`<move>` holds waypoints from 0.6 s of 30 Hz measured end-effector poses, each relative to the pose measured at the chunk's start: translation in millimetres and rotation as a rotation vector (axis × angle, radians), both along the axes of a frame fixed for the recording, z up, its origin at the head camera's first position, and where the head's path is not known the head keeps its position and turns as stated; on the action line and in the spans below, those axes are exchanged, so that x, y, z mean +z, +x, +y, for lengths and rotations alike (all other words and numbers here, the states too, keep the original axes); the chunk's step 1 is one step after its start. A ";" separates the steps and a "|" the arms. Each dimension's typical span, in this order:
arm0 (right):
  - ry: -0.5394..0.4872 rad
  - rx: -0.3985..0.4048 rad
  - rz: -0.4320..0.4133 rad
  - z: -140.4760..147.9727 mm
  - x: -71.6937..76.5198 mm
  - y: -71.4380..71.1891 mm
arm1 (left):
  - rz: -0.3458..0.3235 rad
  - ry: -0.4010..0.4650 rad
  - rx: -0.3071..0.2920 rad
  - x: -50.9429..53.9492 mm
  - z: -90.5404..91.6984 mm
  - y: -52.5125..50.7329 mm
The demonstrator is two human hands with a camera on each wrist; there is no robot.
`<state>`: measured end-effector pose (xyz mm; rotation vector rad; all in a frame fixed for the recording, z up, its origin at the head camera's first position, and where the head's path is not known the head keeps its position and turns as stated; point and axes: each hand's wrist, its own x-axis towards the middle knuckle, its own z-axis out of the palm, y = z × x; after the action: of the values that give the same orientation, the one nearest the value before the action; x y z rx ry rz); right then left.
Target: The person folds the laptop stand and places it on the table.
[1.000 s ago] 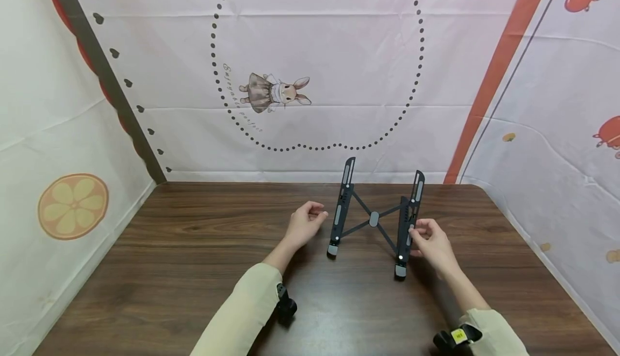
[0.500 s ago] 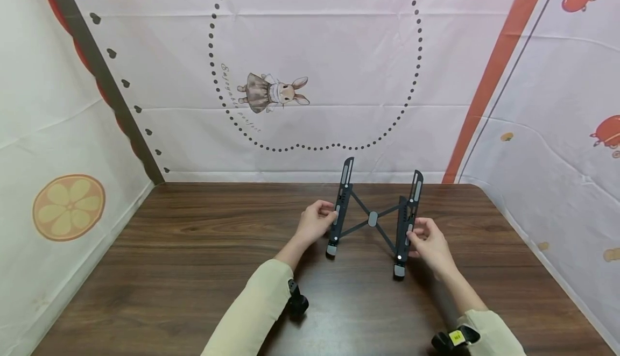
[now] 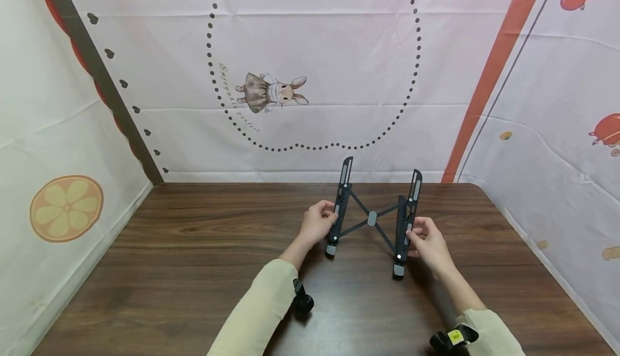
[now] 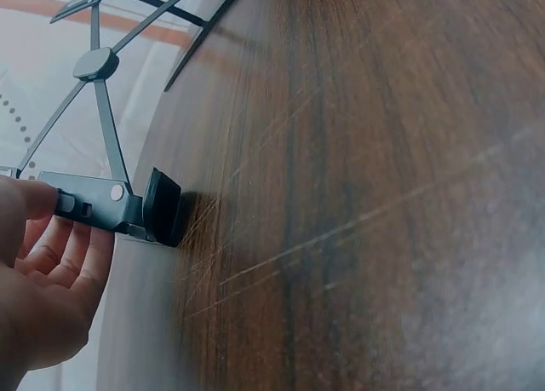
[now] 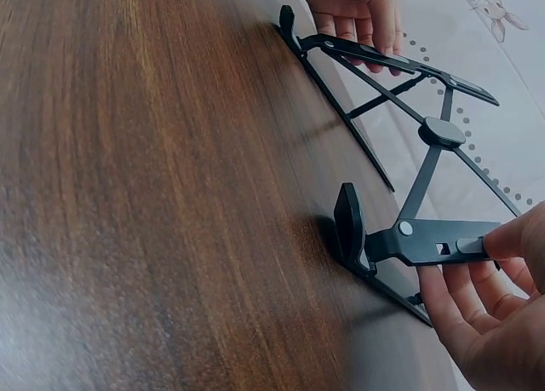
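A black folding laptop stand (image 3: 372,218) stands unfolded on the table, its crossed bars joined at a grey centre hub. My left hand (image 3: 317,223) pinches the stand's left side rail, thumb on top and fingers underneath, as the left wrist view of the hand (image 4: 53,280) shows. On the opposite rail, my right hand (image 3: 432,244) holds on in the same way; the right wrist view has its thumb on the grey pad of the rail (image 5: 451,242). The upturned front lip (image 5: 347,225) of that rail is close to the tabletop.
The brown wood-grain table (image 3: 194,291) extends to the left and in front of the stand. Behind it hangs a white printed cloth (image 3: 319,65), with more cloth along both sides. Black cameras are strapped to both wrists.
My left hand has moved right, from beside the stand onto its left rail, and now grips it. The right hand stays on the right rail, and the stand keeps its shape.
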<state>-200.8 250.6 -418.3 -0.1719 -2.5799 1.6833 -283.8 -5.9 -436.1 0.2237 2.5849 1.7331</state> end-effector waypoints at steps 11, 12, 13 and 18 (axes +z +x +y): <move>-0.027 0.008 -0.019 -0.1 0.7 -1.5 | -0.014 -0.002 -0.020 2.0 -4.5 1.6; -0.030 0.011 -0.021 -0.7 0.9 -1.6 | -0.015 -0.004 -0.018 2.2 -5.3 1.9; -0.032 0.009 -0.025 -1.4 1.3 -2.1 | -0.015 -0.006 -0.018 2.1 -6.2 2.1; -0.026 -0.004 -0.041 -4.2 0.3 -5.8 | -0.021 -0.005 -0.017 2.9 -10.5 4.3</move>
<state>-206.6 246.4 -417.9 -0.2146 -2.5860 1.7302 -279.5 -16.4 -433.2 0.2250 2.5650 1.7141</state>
